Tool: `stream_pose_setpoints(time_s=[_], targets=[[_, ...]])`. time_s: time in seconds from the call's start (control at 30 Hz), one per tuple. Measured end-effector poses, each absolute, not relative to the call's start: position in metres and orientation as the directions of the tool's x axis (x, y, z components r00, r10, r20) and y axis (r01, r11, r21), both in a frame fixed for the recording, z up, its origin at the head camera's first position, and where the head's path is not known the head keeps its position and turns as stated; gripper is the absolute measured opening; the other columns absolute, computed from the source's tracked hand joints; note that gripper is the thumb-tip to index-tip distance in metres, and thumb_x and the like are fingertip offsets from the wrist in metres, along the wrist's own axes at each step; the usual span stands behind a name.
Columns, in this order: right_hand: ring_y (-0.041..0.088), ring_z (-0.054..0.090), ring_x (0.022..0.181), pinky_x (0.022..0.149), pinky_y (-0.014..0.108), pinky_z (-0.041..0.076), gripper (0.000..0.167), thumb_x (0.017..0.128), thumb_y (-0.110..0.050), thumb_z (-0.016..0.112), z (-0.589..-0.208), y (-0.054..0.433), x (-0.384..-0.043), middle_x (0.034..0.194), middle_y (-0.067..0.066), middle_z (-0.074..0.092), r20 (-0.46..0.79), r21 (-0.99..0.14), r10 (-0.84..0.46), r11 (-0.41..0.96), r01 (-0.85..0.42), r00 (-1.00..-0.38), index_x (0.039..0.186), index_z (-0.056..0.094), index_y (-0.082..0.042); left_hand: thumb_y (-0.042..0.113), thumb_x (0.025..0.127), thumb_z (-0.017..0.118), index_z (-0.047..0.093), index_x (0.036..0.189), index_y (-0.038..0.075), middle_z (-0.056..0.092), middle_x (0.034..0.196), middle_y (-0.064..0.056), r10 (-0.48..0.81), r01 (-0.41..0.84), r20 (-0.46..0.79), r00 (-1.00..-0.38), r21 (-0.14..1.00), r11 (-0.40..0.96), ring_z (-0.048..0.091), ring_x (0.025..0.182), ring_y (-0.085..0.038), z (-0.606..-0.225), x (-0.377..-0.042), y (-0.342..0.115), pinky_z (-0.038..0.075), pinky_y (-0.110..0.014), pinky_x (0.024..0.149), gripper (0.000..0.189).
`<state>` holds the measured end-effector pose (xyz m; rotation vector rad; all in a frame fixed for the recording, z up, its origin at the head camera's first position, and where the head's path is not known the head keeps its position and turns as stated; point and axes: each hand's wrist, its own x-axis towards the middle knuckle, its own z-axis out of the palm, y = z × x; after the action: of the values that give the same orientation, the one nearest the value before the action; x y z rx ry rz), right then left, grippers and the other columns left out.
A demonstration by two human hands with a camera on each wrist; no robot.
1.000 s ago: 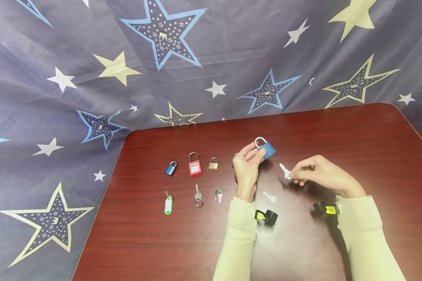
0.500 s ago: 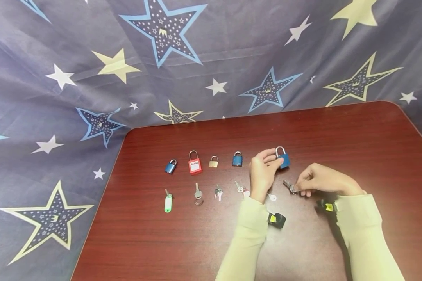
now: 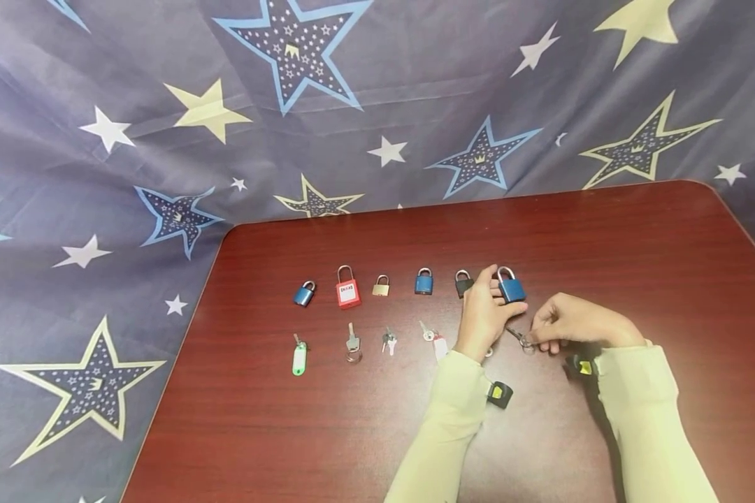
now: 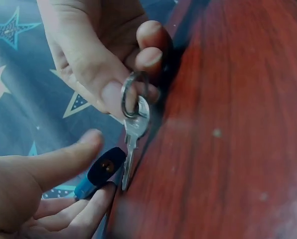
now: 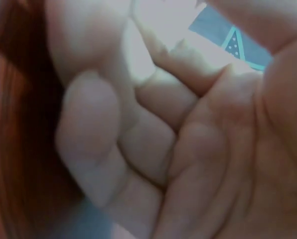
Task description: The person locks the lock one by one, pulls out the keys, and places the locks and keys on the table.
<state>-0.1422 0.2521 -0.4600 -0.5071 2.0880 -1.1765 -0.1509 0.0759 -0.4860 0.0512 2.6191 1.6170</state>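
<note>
In the head view my left hand [image 3: 483, 314] is at a blue padlock [image 3: 512, 288], whose shackle points up and away. The left wrist view shows the padlock [image 4: 106, 166] keyhole-end toward the camera, lying against the fingers. The thumb stands straight and slightly apart from it. My right hand [image 3: 575, 323] pinches a metal ring with silver keys [image 4: 134, 124] between thumb and fingers, low over the table and nearer me than the padlock. Curled fingers of the right hand [image 5: 153, 129] fill the right wrist view, where the keys are hidden.
To the left runs a row of padlocks: blue [image 3: 304, 294], red [image 3: 348, 293], brass [image 3: 380, 286], blue [image 3: 423, 282] and black [image 3: 463, 283]. Nearer me lie keys, including a green-tagged one [image 3: 298, 358] and a red-and-white-tagged one [image 3: 440, 347]. A star-patterned cloth [image 3: 415, 91] hangs behind the table [image 3: 258, 433].
My left hand moved right and toward me with the blue padlock, uncovering the other blue and black padlocks; its thumb came off the lock. The right hand lowered the keys slightly toward me.
</note>
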Motion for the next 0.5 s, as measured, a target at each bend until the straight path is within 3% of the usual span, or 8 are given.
stream_pose_setpoints(time_s=[0.1, 0.27, 0.5], targets=[[0.006, 0.057, 0.053, 0.051, 0.022, 0.05, 0.016, 0.09, -0.012, 0.069, -0.4601, 0.2522, -0.1427, 0.06, 0.003, 0.064, -0.362, -0.855, -0.624, 0.518, -0.02, -0.693, 0.079, 0.074, -0.001, 0.004, 0.075, 0.086, 0.055, 0.138, 0.006, 0.069, 0.112, -0.011, 0.073, 0.055, 0.02, -0.997, 0.852, 0.521, 0.071, 0.088, -0.012, -0.4862, -0.151, 0.0761, 0.053, -0.012, 0.075, 0.07], [0.006, 0.056, 0.052, 0.05, 0.021, 0.048, 0.02, 0.089, -0.015, 0.07, -0.4597, 0.2529, -0.142, 0.059, 0.003, 0.063, -0.369, -0.846, -0.614, 0.533, -0.021, -0.698, 0.076, 0.072, 0.0, 0.011, 0.078, 0.085, 0.068, 0.125, 0.013, 0.07, 0.113, -0.004, 0.05, 0.129, 0.133, -0.99, 0.698, 0.705, 0.068, 0.092, -0.009, -0.4869, -0.1498, 0.076, 0.054, -0.02, 0.083, 0.05], [0.007, 0.057, 0.051, 0.05, 0.021, 0.046, 0.027, 0.089, -0.019, 0.072, -0.4598, 0.2539, -0.1419, 0.059, 0.003, 0.062, -0.408, -0.837, -0.573, 0.545, 0.041, -0.711, 0.075, 0.07, 0.004, 0.023, 0.083, 0.081, 0.073, 0.117, 0.018, 0.07, 0.113, 0.001, 0.054, 0.144, 0.162, -0.985, 0.615, 0.776, 0.067, 0.095, -0.01, -0.4835, -0.1463, 0.0729, 0.054, -0.025, 0.082, 0.034]])
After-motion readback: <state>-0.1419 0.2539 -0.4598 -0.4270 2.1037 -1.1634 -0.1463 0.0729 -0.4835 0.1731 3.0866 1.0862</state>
